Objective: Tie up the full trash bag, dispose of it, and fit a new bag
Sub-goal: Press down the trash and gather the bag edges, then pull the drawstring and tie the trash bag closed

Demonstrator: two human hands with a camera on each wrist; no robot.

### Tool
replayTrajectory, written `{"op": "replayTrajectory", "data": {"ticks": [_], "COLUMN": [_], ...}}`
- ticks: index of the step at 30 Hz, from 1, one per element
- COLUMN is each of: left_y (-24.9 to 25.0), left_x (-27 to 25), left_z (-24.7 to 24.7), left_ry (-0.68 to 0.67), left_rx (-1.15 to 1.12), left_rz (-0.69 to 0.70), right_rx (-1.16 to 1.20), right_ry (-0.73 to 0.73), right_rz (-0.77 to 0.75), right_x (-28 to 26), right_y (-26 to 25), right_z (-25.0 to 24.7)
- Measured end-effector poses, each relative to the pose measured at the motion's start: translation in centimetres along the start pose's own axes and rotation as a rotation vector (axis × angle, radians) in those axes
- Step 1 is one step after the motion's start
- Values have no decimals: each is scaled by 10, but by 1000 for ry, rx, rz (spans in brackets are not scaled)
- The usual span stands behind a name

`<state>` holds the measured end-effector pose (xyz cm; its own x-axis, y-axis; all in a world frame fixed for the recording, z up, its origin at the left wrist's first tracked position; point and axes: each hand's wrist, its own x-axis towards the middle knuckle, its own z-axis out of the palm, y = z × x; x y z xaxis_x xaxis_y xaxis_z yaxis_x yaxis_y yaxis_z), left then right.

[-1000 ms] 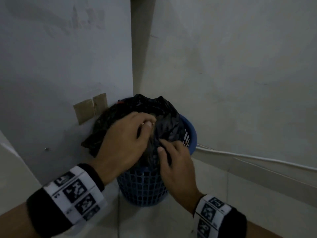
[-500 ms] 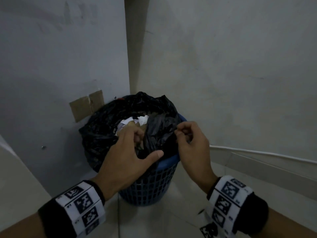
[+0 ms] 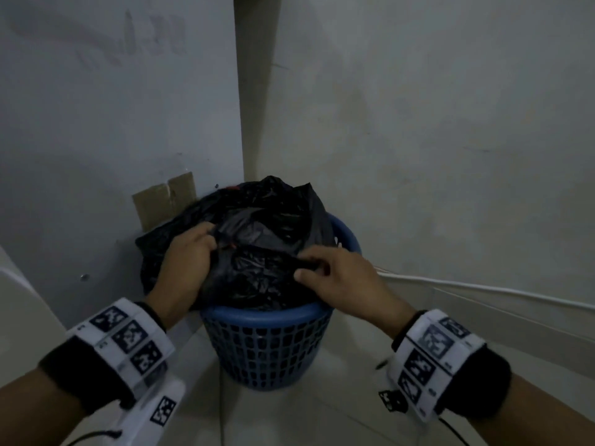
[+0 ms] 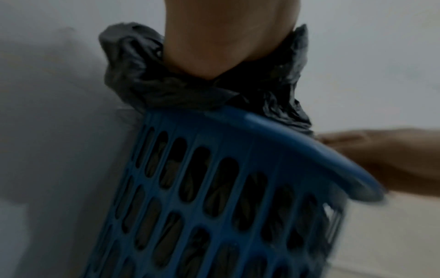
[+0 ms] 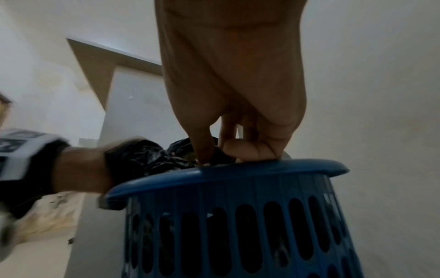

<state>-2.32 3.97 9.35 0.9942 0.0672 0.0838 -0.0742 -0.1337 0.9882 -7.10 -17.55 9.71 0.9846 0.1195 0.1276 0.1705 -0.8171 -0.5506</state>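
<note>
A blue basket (image 3: 270, 346) with slotted sides stands on the floor in a wall corner, and the black trash bag (image 3: 267, 239) sits inside it, bulging above the rim. The left hand (image 3: 185, 262) grips the bag's left side with fingers curled into the plastic, while the right hand (image 3: 341, 278) pinches a fold at the near right edge between thumb and fingers. A white cable (image 3: 483, 288) runs along the wall to the right.
</note>
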Motion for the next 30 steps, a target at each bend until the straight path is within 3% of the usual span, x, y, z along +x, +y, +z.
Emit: {"op": "replayTrajectory", "data": {"ticks": [3,6,9,11,18,22,28,30], "left_y": [11,19,24,30,39,39,40,43], "left_x": [10,5,1,-3,-18,-28,-23,-19], "left_z": [-6,-9,-7,-4,5,12,17,22], "left_ry": [-25,-183,-276,-284,-347,-319,-182,-180], "left_rx": [-124,-182,-43,54,130,366,492,441], "left_rz": [-242,-270,-86,56,341,518,564,544], "right_rx": [-5,201,381,458,611,527,599,673], "right_ry": [19,213,447,491,341,335,381,395], "right_rz": [-43,-30,-97,-156,-157,-201,-112,-55], "right_x": [-8,-10,-13,-14,-13,-10,-10,-12], "right_y": [-5,-5,-12,-19,-35,-34,-29,-25], "right_z": [11,15,14,14,9,4,-14,-22]}}
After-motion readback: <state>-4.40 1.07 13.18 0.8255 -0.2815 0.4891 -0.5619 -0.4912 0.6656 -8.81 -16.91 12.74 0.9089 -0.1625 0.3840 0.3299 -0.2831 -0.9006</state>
